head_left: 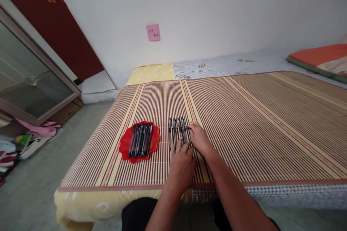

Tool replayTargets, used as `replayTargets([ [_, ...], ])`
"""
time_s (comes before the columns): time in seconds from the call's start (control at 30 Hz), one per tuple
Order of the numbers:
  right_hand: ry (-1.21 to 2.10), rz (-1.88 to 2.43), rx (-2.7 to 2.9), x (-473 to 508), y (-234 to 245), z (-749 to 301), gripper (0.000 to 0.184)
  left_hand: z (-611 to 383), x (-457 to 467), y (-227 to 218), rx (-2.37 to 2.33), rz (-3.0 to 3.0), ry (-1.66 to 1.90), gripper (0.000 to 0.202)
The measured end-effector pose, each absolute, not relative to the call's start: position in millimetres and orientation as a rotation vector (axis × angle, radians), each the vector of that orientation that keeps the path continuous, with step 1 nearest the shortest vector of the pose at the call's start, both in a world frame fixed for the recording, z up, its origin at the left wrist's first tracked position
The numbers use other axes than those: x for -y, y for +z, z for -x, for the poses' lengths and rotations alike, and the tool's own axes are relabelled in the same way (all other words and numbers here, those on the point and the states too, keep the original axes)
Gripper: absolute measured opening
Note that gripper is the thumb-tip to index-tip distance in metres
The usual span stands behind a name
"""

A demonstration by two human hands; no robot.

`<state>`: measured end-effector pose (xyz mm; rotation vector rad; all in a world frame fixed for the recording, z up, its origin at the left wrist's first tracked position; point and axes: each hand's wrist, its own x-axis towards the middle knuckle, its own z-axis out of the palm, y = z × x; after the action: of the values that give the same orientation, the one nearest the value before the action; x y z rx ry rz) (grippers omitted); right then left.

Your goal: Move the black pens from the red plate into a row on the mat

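Several black pens (174,130) lie side by side on the striped bamboo mat (244,144), their capped ends pointing away from me. My left hand (182,162) rests over the near ends of this row, fingers spread and touching the pens. At the row's right side, my right hand (200,138) has its fingers pinched together. A dark bit of a pen (188,127) shows at its fingertips; the rest is covered by my hands. To the left, a red scalloped plate (124,146) holds several more black pens (140,140) lying roughly parallel.
The mat covers a bed with yellow and checked bedding (151,72). Folded orange bedding (322,57) lies at the far right. A pink note (153,32) is stuck on the white wall. A glass-panelled cabinet (35,75) and assorted items on the floor (29,139) are at left.
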<state>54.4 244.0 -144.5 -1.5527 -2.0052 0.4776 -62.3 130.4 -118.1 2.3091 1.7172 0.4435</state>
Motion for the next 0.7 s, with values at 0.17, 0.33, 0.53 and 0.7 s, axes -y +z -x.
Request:
replayTargets([
  [0.17,0.486,1.527,1.995,-243.1,-145.6,-54.8,0.030,62.3,-129.4,-117.2,-1.735,-2.311,0.433,0.034],
  [0.33,0.483,1.514,1.972,-242.6,-146.3,-55.1,0.027,63.4,-129.2,-119.0,-1.743,-2.320,0.436,0.038],
  [0.53,0.523,1.517,1.994,-242.4,-145.0,-54.2,0.040,64.1,-129.2,-119.7,-1.744,-2.326,0.450,0.036],
  [0.7,0.518,1.530,2.004,-242.2,-142.6,-53.6,0.038,64.2,-128.2,-118.4,-1.738,-2.346,0.457,0.031],
])
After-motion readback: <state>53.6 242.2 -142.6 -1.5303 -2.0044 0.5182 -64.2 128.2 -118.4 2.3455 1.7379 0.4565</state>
